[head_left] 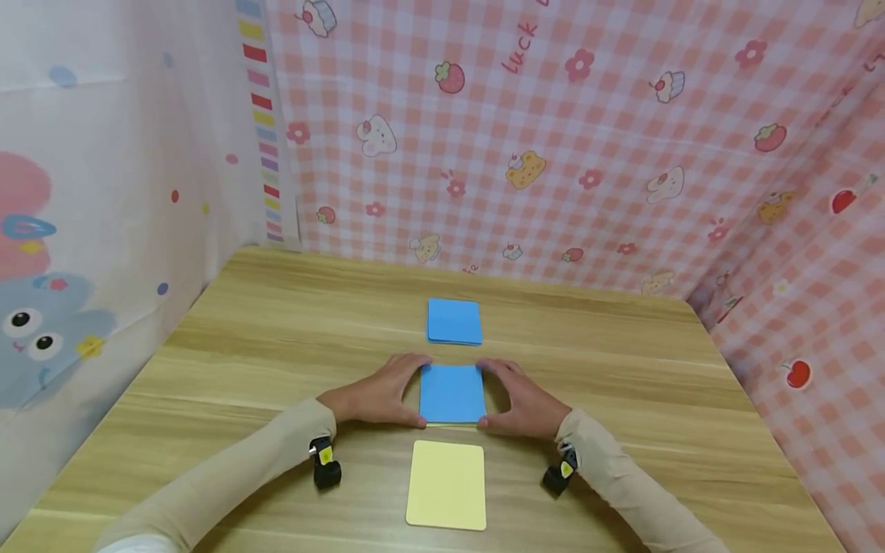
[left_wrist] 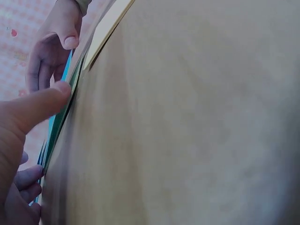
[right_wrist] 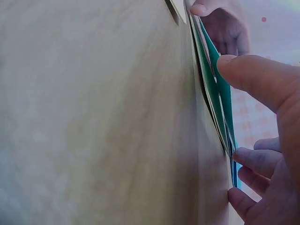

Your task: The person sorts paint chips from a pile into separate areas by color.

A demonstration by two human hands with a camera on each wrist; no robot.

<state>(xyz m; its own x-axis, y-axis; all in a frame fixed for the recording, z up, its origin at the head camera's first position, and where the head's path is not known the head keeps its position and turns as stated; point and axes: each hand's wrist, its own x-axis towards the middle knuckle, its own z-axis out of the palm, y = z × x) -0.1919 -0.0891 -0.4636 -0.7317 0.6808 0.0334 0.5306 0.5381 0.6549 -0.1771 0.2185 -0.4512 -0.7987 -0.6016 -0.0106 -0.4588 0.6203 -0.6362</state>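
Blue card stack [head_left: 452, 393] sits on the counter [head_left: 276, 338] btwn my hands, just behind the yellow card [head_left: 446, 485]; left hand [head_left: 379, 396] & right hand [head_left: 525, 401] fingers pinch its side edges.

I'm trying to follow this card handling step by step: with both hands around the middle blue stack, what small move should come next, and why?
Probably squeeze the blue stack square. The left hand and right hand bracket its side edges with thumbs at the near corners, and the wrist views show the sheets fanned apart rather than flush. The far blue stack and yellow card lie untouched.
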